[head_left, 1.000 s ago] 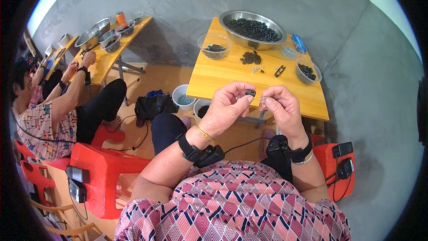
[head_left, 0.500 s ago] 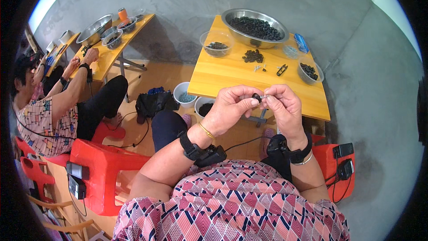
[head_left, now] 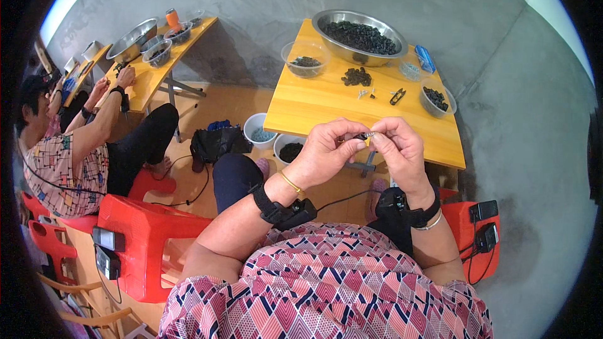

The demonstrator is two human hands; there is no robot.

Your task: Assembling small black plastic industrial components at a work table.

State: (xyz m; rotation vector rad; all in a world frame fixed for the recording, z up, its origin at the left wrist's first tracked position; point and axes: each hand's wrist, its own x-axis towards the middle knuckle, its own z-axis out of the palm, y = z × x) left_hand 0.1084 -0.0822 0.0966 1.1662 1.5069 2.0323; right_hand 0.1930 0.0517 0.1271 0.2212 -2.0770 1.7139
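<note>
Both my hands are raised just off the near edge of the yellow table [head_left: 308,110], fingertips almost meeting. Pinched between the thumb and fingers of my left hand [head_left: 323,150] is a small black part [head_left: 360,136], mostly covered by the fingertips. My right hand [head_left: 403,150] is closed on a tiny silvery pin-like piece [head_left: 370,134] that meets the black part; its exact kind is too small to make out. Beyond the hands lie a pile of black parts [head_left: 357,77], a few small pale pieces [head_left: 362,93] and black thread snips [head_left: 397,96].
A large steel basin [head_left: 320,23] of black parts stands at the back. Clear tubs [head_left: 305,70] flank it, one [head_left: 438,98] at the right edge. White buckets [head_left: 257,127] sit on the floor. Leftward, another person [head_left: 66,160] works at a second table; red stools [head_left: 135,245] stand nearby.
The black part has turned between my fingertips and shows less. My hands have shifted very slightly, with the fingertips still close together.
</note>
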